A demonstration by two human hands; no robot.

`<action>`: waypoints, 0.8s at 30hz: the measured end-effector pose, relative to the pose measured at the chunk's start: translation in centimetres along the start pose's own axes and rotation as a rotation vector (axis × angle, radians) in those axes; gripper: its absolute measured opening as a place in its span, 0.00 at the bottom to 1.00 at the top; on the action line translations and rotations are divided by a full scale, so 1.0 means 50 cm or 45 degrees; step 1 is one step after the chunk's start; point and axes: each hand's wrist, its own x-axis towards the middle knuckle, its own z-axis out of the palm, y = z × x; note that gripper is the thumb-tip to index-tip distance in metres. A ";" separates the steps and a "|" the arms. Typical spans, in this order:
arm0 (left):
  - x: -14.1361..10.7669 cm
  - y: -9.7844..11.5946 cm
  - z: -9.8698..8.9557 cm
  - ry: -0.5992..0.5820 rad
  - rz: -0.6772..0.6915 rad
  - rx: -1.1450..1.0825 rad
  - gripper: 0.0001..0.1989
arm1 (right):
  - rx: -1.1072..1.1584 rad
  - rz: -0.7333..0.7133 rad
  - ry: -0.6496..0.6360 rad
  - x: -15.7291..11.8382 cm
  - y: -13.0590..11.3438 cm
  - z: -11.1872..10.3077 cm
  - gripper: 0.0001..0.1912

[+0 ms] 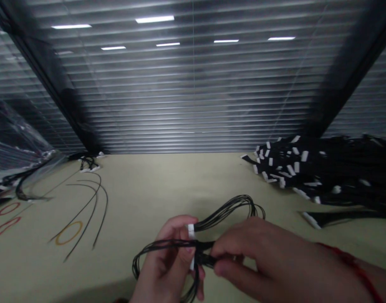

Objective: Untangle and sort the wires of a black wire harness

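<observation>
Two hands closed | left hand point(163, 261) pinching white connector point(191, 230) | right hand point(256, 252) gripping black wires point(226, 212) | desk point(149, 189) open to far edge | wire pile point(306, 168) off right

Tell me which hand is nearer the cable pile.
Right hand: nearer, in front of the cable pile and left of it. Left hand: farther away, on the right hand's far side.

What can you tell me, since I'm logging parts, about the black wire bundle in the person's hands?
The black wire bundle is a set of thin, glossy, plastic-insulated wires bent into loose loops, one arcing up and away, another hanging beside the left hand. A white connector sits against that hand's fingers, and a second white piece shows lower down. The right hand pinches the wires where they gather tightly.
</observation>
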 end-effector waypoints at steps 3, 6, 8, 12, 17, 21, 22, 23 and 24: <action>-0.004 -0.004 -0.003 -0.030 0.016 0.059 0.08 | 0.202 0.085 0.100 0.004 -0.012 0.029 0.10; -0.004 -0.005 -0.004 -0.054 0.000 0.147 0.09 | 0.337 0.160 0.085 0.001 -0.010 0.045 0.13; -0.004 -0.006 -0.003 -0.063 -0.039 0.184 0.09 | 0.340 0.168 0.067 0.001 -0.008 0.051 0.13; -0.007 -0.009 -0.001 -0.078 -0.126 0.219 0.12 | 0.021 0.073 0.191 0.002 -0.009 0.059 0.09; -0.013 -0.015 -0.005 -0.076 -0.206 0.264 0.12 | -0.317 -0.053 0.294 -0.001 -0.019 0.059 0.07; -0.013 -0.018 -0.004 -0.081 -0.211 0.288 0.13 | -0.387 -0.103 0.304 -0.002 -0.023 0.059 0.07; -0.012 -0.017 -0.002 -0.073 -0.215 0.295 0.14 | -0.421 -0.112 0.296 -0.001 -0.024 0.059 0.07; -0.011 -0.016 0.000 -0.063 -0.220 0.299 0.15 | -0.465 -0.112 0.285 -0.001 -0.025 0.058 0.07; -0.010 -0.015 0.001 -0.062 -0.228 0.300 0.16 | -0.493 -0.111 0.271 0.000 -0.026 0.055 0.07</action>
